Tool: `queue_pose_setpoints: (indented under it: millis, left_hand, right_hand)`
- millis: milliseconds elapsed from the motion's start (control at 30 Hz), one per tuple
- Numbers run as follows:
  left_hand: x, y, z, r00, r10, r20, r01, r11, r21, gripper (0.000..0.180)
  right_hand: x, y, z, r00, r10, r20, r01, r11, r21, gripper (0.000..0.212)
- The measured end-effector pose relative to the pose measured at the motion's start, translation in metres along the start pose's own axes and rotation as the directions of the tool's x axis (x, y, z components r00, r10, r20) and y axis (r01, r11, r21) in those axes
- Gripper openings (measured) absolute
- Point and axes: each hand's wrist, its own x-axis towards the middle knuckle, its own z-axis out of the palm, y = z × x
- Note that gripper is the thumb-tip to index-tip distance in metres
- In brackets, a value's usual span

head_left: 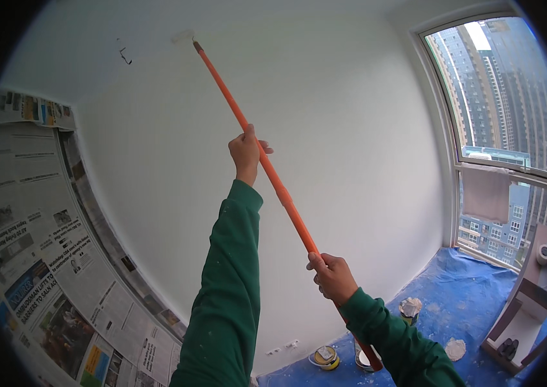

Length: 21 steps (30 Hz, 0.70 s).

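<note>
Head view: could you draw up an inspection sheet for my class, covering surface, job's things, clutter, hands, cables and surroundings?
Surface: pale wall; blue floor sheet with pale spots.
Job's things: orange pole, slanting up to a pale roller-like head, too indistinct to detail.
Clutter: cans on the sheet; shelf unit at right.
Hands: left hand grips the pole higher, right hand lower.
Cables: dark wire-like strand high up.
Surroundings: newspaper at left; window at right.

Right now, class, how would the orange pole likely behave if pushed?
The orange pole is probably stiff, running nearly straight past left hand and right hand. Being slender, it may be light for its length. Its far end, well beyond both hands, could sway.
</note>
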Motion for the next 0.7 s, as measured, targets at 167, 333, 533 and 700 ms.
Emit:
queue_pose_setpoints:
  millis: [167, 333, 533, 700]
  left_hand:
    - [-0.023, -0.036, 0.01, 0.999, -0.049, 0.02, 0.05, 0.999, -0.02, 0.041]
    - [-0.065, -0.077, 0.017, 0.989, -0.142, 0.036, 0.145, 0.988, -0.062, 0.039]
    - [-0.167, -0.131, 0.04, 0.926, -0.376, 0.044, 0.373, 0.886, -0.276, 0.036]
    - [-0.274, -0.165, 0.037, 0.852, -0.521, 0.057, 0.51, 0.8, -0.315, 0.038]
  right_hand:
    - [-0.045, 0.065, -0.028, 0.994, 0.099, -0.046, -0.1, 0.995, -0.029, 0.044]
    - [-0.136, 0.131, -0.075, 0.955, 0.29, -0.063, -0.289, 0.957, 0.021, 0.037]
    - [-0.259, 0.181, -0.122, 0.848, 0.488, -0.207, -0.511, 0.856, -0.078, 0.042]
    - [-0.356, 0.208, -0.143, 0.785, 0.532, -0.318, -0.6, 0.78, -0.178, 0.045]
